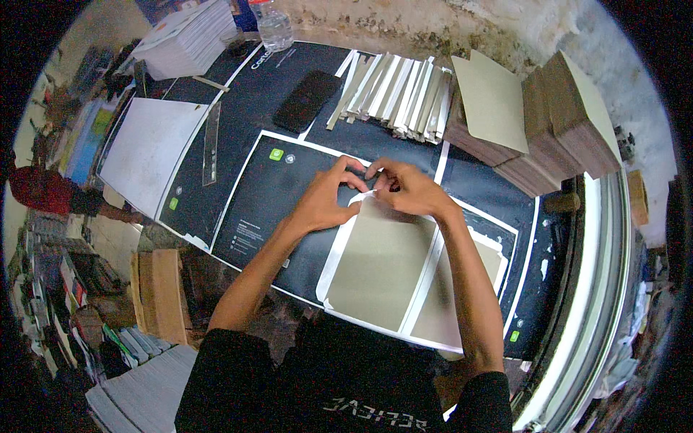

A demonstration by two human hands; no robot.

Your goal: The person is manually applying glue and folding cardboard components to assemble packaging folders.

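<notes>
An open hardcover book cover (379, 263) lies inside-up, its grey boards edged with folded white paper and split by a white spine strip (422, 278). My left hand (333, 196) is at its far left corner, thumb on the left edge and fingers curled by the corner. Bent over the same corner, my right hand (413, 191) pinches the white paper edge with thumb and fingertips. My right forearm crosses over the right board (487, 263) and hides part of it. Beneath lies a black printed sheet (289, 187) with white borders.
Beyond my hands lie a black phone (308, 99) and a bundle of board strips (404, 94). Stacks of grey board (538, 123) stand at the right, near a long metal rail (595, 289). A ruler (211, 144), paper stack (186, 40) and plastic bottle (274, 27) are farther left.
</notes>
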